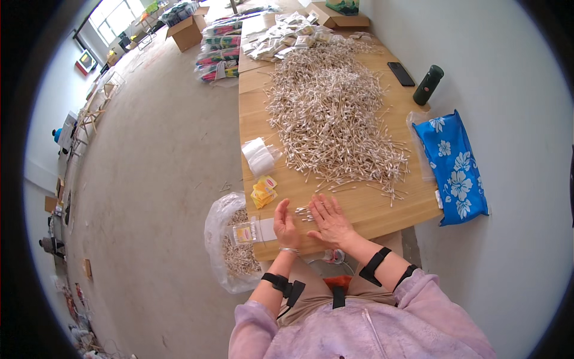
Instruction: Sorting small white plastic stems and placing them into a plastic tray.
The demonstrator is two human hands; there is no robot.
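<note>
A small bunch of cotton swabs (304, 213) lies on the wooden table between my two hands. My right hand (332, 224) rests with its fingers stretched out flat, their tips just beside that bunch. On the other side, my left hand (286, 226) stands on its edge, open and slightly cupped, palm facing the swabs. Next to it a white strip (265, 230) reaches to a small clear pack of swabs with a yellow label (244, 233) at the table's left edge. Yellow cards (263, 191) lie beyond my left hand.
A big heap of loose cotton swabs (335, 107) covers the table's middle, with filled packets (287, 36) behind. Clear plastic bags (260, 157) lie left. A phone (400, 74), dark green bottle (428, 85) and blue flowered pack (455, 170) line the right. A plastic sack (218, 230) stands below left.
</note>
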